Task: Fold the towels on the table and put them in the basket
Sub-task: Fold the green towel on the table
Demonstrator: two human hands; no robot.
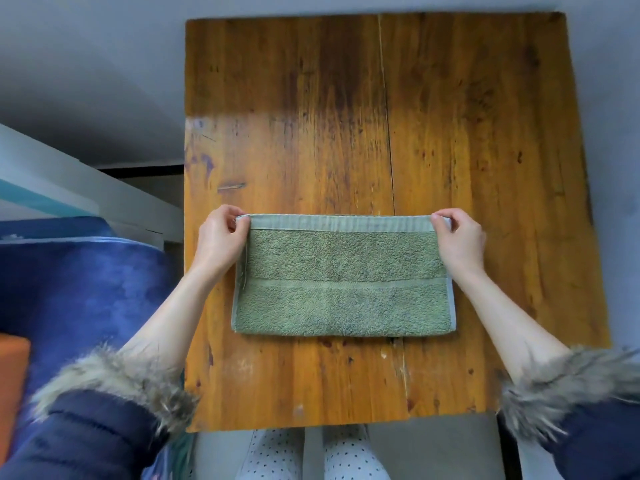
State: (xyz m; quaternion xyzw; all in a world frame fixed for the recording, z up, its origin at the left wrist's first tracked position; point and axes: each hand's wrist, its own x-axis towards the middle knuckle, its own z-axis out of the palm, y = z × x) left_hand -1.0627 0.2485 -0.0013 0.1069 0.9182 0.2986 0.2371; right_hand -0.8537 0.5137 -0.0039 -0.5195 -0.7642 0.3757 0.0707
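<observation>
Folding step, partway through, by the look of it. The green towel [343,275] is lying flat on the wooden table [381,116] as a wide rectangle, at least doubled judging by the layered side edges. It is sitting between the two hands and spreading from them toward the person.

Left hand [220,239] is pinching the towel's far left corner: thumb and fingers curled tight onto the pale hem band, nearly closed with only cloth between them. Right hand [460,239] is doing the same at the far right corner, fingers curled over the hem end. Both grips are sitting at the table surface, with the hem stretched straight between them.

Judgement: the person is either squaring the far edge or about to take it over for another fold. The next move probably calls for keeping both pinches even, so the layers are not slipping apart, and bringing the edge toward the near edge or one corner across to the other.

No basket is showing in this view. A blue fabric mass [86,282] is lying beyond the left hand, off the table.
</observation>
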